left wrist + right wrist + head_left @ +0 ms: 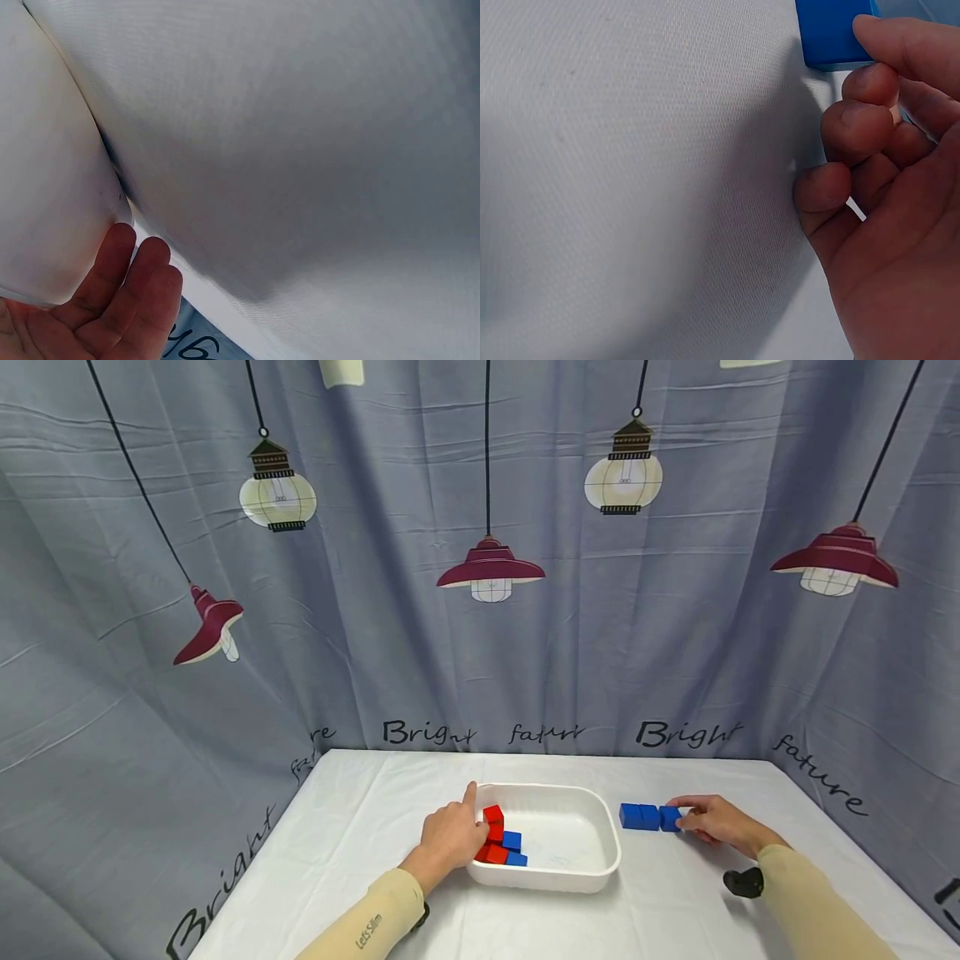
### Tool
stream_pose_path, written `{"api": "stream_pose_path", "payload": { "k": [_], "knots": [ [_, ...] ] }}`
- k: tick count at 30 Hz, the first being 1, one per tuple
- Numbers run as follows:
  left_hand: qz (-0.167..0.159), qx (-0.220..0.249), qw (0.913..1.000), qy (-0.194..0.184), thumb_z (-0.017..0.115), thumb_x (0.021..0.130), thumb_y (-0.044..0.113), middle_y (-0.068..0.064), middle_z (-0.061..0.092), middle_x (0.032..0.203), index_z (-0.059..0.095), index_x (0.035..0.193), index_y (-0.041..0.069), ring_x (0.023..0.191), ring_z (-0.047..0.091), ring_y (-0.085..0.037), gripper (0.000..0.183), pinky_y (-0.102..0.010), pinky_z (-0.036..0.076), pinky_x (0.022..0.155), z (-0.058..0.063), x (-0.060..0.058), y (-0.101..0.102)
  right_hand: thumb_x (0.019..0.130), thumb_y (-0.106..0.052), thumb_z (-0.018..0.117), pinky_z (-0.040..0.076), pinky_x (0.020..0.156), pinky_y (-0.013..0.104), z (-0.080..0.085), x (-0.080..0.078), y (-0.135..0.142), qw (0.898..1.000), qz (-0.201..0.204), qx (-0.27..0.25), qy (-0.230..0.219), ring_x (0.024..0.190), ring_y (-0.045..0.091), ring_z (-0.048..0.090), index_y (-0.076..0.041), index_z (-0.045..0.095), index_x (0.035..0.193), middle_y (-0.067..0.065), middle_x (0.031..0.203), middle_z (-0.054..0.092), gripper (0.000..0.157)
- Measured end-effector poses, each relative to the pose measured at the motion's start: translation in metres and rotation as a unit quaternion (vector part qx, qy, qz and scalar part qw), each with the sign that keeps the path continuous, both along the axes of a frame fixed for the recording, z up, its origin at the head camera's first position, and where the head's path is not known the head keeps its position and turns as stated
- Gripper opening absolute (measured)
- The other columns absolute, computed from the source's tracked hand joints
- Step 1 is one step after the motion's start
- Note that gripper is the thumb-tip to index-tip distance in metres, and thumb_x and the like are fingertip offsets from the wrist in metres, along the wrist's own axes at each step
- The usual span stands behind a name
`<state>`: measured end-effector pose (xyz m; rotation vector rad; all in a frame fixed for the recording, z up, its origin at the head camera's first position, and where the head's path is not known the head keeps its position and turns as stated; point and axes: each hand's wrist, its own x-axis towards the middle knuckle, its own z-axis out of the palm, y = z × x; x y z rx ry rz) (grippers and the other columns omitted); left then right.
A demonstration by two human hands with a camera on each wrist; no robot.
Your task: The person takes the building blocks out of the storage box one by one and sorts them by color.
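Note:
A white plastic bin (562, 882) stands on the table, with several red blocks (493, 814) and two blue blocks (512, 841) at its left end. My left hand (452, 835) holds the bin's left side; in the left wrist view its fingers (154, 281) lie along the outer wall. To the right of the bin, two blue blocks (639, 817) sit side by side. My right hand (720, 822) pinches another blue block (670, 818) at the right end of that row. The right wrist view shows this blue block (834, 34) at the fingertips, other fingers curled.
A white cloth covers the table (405, 768). Behind it hangs a grey-blue curtain (420, 652) printed with lamps and lettering. A black strap device (744, 883) is on the right wrist.

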<state>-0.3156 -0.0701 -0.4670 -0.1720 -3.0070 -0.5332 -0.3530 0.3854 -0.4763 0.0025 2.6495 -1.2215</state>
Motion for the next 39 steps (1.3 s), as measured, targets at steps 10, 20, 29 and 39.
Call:
{"api": "stream_pose_path", "payload": {
  "k": [10,20,29,39],
  "knots": [
    [0.004,-0.004,1.0000,0.000,0.060,0.094,0.035,-0.013,0.071,0.112,0.035,0.156,0.010,0.088,0.067,-0.027,0.071,-0.046,0.055,0.083,0.0007,-0.0006,0.0002,0.092,-0.018,0.070,0.036,0.054,0.027,0.0020,0.0002,-0.0018,1.000,0.005,0.007,-0.004,0.059,0.018,0.044,-0.002,0.056,0.138,0.003,0.069,0.048,0.051],
    [0.000,-0.001,1.0000,-0.001,0.059,0.094,0.035,-0.014,0.071,0.113,0.036,0.156,0.010,0.086,0.066,-0.027,0.071,-0.046,0.055,0.082,-0.0002,0.0000,-0.0004,0.092,-0.021,0.071,0.037,0.055,0.028,0.0023,0.0019,-0.0036,1.000,0.001,0.009,-0.001,0.060,0.019,0.045,-0.002,0.057,0.138,0.003,0.070,0.048,0.052],
    [0.002,-0.001,1.0000,-0.002,0.060,0.093,0.035,-0.014,0.071,0.113,0.036,0.156,0.010,0.088,0.067,-0.028,0.071,-0.047,0.055,0.082,0.0001,-0.0005,-0.0004,0.091,-0.021,0.071,0.036,0.055,0.027,0.0025,0.0031,-0.0040,1.000,-0.004,0.010,0.003,0.059,0.019,0.045,-0.002,0.058,0.137,0.003,0.070,0.047,0.051],
    [-0.002,0.001,1.0000,0.000,0.060,0.094,0.035,-0.014,0.071,0.114,0.036,0.156,0.009,0.089,0.067,-0.028,0.071,-0.047,0.055,0.083,-0.0011,-0.0003,-0.0010,0.091,-0.022,0.072,0.037,0.056,0.028,0.0018,0.0025,-0.0033,1.000,-0.007,0.008,0.004,0.060,0.019,0.046,-0.003,0.059,0.136,0.003,0.070,0.048,0.051]
  ]
}}
